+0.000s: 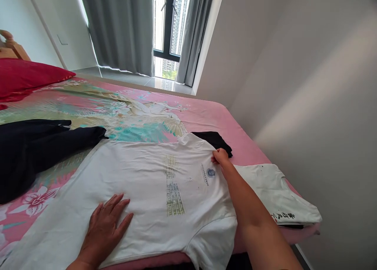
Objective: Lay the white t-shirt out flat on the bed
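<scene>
- White printed T-shirt (153, 175) lies spread flat on the bed's pink floral sheet (123, 112), print side up, collar end towards the wall side. It is the landmark for all notes below.
- Left hand (103, 226): open, palm down, fingers fanned, pressing flat on the shirt's lower body, short of the faded print. It grips nothing.
- Right hand (220, 157): fingers closed in a pinch on the shirt's edge at the collar or shoulder, arm stretched across the shirt's near sleeve.
- Judgement: the step in hand looks like smoothing and squaring the shirt. It would go best with the flat hand anchoring the cloth while the pinching hand draws the collar edge taut and straight, without lifting it high.
- Soft creases show across the shirt between the two hands; an even pull along the shirt's length should suit them better than a sideways tug.
- Near sleeve hangs partly off the mattress edge; it could drag the shirt askew.
- Black garment (216, 141) touches the shirt just beyond the pinched edge; a snag risk.
- Second white T-shirt (277, 195), folded, lies just beside the shirt towards the wall.
- Dark navy garment (35, 148) lies at the shirt's far left corner, with a red pillow (26, 75) well beyond it.
</scene>
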`<state>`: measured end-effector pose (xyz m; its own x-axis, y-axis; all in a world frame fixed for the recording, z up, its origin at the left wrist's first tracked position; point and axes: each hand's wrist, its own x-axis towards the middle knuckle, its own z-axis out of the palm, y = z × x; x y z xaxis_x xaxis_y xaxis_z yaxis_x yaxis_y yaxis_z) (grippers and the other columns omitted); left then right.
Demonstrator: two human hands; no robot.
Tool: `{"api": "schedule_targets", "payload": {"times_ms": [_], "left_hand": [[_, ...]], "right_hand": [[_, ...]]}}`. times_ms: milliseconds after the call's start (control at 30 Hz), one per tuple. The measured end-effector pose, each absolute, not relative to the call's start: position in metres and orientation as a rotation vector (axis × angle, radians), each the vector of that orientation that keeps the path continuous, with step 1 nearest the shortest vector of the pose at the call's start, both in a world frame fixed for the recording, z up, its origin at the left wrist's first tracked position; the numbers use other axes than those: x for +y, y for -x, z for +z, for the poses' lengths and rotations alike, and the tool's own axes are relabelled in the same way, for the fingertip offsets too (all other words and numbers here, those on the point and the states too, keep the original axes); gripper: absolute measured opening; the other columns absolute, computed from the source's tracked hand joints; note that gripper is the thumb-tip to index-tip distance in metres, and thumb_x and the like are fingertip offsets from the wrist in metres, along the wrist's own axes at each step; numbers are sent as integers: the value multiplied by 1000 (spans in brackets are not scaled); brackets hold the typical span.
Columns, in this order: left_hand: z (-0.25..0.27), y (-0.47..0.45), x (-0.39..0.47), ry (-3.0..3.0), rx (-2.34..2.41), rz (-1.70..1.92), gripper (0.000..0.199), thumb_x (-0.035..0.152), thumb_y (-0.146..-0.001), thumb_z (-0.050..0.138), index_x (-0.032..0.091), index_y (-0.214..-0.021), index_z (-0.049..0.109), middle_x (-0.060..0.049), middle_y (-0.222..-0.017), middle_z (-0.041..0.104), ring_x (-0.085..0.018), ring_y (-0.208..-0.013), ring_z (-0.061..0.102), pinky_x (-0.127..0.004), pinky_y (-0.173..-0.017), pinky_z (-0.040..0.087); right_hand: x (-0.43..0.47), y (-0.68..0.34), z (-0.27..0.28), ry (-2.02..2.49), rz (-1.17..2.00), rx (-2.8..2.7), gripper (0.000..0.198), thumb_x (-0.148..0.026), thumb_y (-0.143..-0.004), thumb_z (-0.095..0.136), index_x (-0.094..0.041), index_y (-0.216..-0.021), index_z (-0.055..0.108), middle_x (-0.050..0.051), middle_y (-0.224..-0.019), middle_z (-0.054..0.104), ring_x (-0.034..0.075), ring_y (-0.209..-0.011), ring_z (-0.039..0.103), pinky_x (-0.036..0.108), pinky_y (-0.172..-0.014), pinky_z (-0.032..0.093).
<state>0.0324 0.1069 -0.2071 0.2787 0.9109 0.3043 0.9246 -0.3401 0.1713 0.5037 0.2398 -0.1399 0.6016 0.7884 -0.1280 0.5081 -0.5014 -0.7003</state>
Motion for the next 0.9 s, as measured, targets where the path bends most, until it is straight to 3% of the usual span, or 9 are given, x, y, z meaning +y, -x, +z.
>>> {"api": "schedule_targets", "payload": {"times_ms": [67, 167, 267, 367, 500, 600, 767, 900], "left_hand": [[-207, -33, 107, 2488, -1789, -550, 45, 50, -83, 44, 27, -119, 56, -6, -138, 47, -24, -132, 36, -45, -112, 19], [-205, -35, 107, 2498, -1797, -560, 45, 50, -83, 44, 26, -120, 54, -6, -139, 46, -25, -132, 36, -46, -112, 18], [-203, -36, 107, 2508, -1798, -572, 45, 50, -83, 44, 25, -120, 54, -7, -137, 47, -26, -131, 37, -47, -112, 18], [-202, -37, 107, 2517, -1812, -559, 45, 50, -84, 43, 25, -119, 55, -7, -138, 47, -26, -131, 36, -47, -112, 18], [-203, -37, 107, 2518, -1826, -541, 44, 49, -84, 43, 26, -120, 54, -7, -139, 46, -25, -132, 35, -46, -112, 18], [-203, -38, 107, 2511, -1818, -538, 44, 49, -85, 42, 25, -120, 54, -7, -139, 46, -25, -132, 35, -46, -112, 18], [-200, -38, 106, 2521, -1813, -499, 44, 47, -86, 40, 24, -121, 54, -9, -138, 46, -25, -131, 36, -47, -110, 19], [-199, -37, 105, 2538, -1797, -477, 46, 46, -87, 39, 22, -124, 53, -10, -140, 44, -25, -133, 34, -47, -110, 19]], "right_hand": [[240, -501, -141, 2200, 540, -1005, 26, -21, -83, 45, -10, -107, 50, 8, -74, 64, 15, -60, 61, 26, -58, 49], [225, -476, -143, 2186, 421, -1033, 38, -21, -84, 43, -9, -120, 44, 15, -101, 63, 21, -91, 62, 32, -80, 48], [184, -426, -152, 2046, 289, -1275, 42, -27, -86, 43, -14, -125, 45, 14, -125, 53, 21, -118, 47, 35, -101, 35], [127, -389, -172, 1859, 182, -1825, 45, -38, -90, 39, -20, -132, 44, 10, -137, 43, 23, -133, 31, 46, -110, 20], [65, -412, -196, 2261, 221, -1884, 52, -41, -92, 34, -22, -140, 36, 9, -148, 29, 23, -139, 20, 52, -111, 10], [43, -447, -191, 2536, 151, -1597, 53, -38, -92, 30, -15, -141, 35, 12, -148, 28, 25, -138, 20, 51, -110, 14], [21, -437, -169, 2345, -66, -1663, 47, -36, -92, 32, -19, -134, 44, 9, -146, 33, 23, -137, 22, 46, -109, 18], [-14, -425, -186, 2289, 10, -1713, 42, -34, -88, 40, -21, -126, 50, 7, -139, 43, 24, -131, 33, 44, -107, 24]]}}
